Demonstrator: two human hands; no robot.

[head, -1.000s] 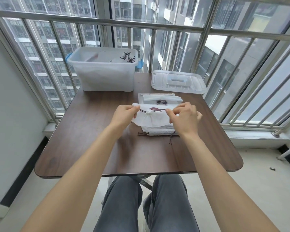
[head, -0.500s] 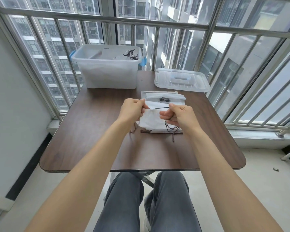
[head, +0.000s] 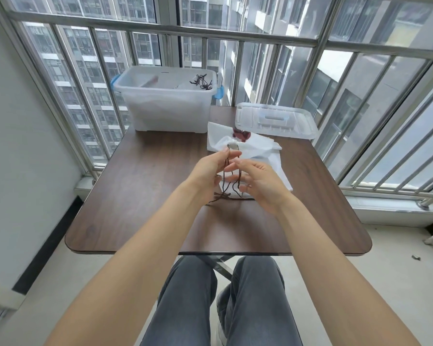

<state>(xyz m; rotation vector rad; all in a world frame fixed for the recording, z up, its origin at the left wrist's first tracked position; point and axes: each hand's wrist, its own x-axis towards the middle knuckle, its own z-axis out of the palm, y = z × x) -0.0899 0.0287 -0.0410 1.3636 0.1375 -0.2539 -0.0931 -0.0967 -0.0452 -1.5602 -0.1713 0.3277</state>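
Observation:
My left hand (head: 209, 169) pinches the dark brown drawstring cords (head: 231, 187) just below the gathered neck of a white cloth pouch (head: 250, 147) with a dark red print. The pouch is lifted and tilts away from me. The cords hang down in loops between my hands to the table. My right hand (head: 259, 182) is beside them with fingers straight and spread, its fingertips touching the cords. Under the pouch lies a stack of white pouches (head: 281, 174), partly hidden by my right hand.
A clear plastic bin (head: 165, 108) with blue latches stands at the back of the brown table (head: 140, 196), holding loose dark cords (head: 202, 83). Its lid (head: 275, 119) lies at the back right. A metal railing (head: 235, 36) runs behind and to the right, with a wall on the left.
Both hands pinched the cords and pulled them apart before. Now the pouch's neck is gathered, my right hand has let go and spread its fingers, and the cords hang down.

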